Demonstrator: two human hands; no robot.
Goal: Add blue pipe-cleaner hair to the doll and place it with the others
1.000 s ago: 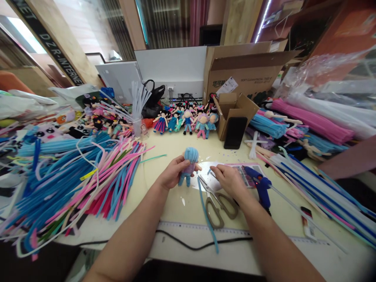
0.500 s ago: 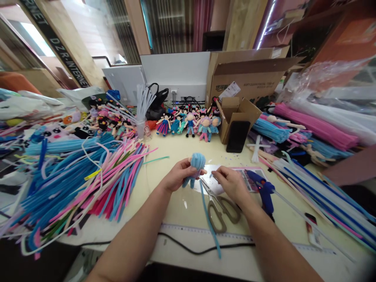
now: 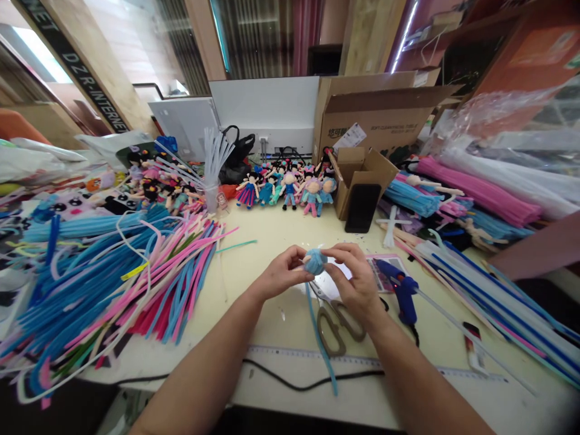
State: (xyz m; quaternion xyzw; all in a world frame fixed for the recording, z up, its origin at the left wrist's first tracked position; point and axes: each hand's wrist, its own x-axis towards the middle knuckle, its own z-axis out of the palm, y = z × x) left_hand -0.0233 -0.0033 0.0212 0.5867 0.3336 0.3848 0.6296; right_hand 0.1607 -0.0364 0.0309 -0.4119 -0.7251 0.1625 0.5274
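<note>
A small doll (image 3: 315, 261) with light-blue pipe-cleaner hair is held over the table, its head toward me and its body mostly hidden. My left hand (image 3: 286, 270) pinches it from the left side. On the other side, the fingers of my right hand (image 3: 354, 275) close on the head's right edge; whether a small piece is between them cannot be made out. Below the hands lie scissors (image 3: 334, 329) with olive-grey handles, and beside them a light-blue pipe cleaner (image 3: 321, 344). A blue glue gun (image 3: 403, 296) rests to the right of my right hand.
Loose pipe cleaners (image 3: 104, 290) cover the left side, with more bundles (image 3: 484, 284) at the right. Finished dolls (image 3: 290, 188) stand at the back, near a small open carton (image 3: 362, 172) and a black phone (image 3: 363, 208). A black cable (image 3: 290, 385) and a ruler (image 3: 290, 354) run along the front.
My right hand has come left onto the doll's head. The doll has tipped, so its blue legs no longer show. The view has shifted slightly.
</note>
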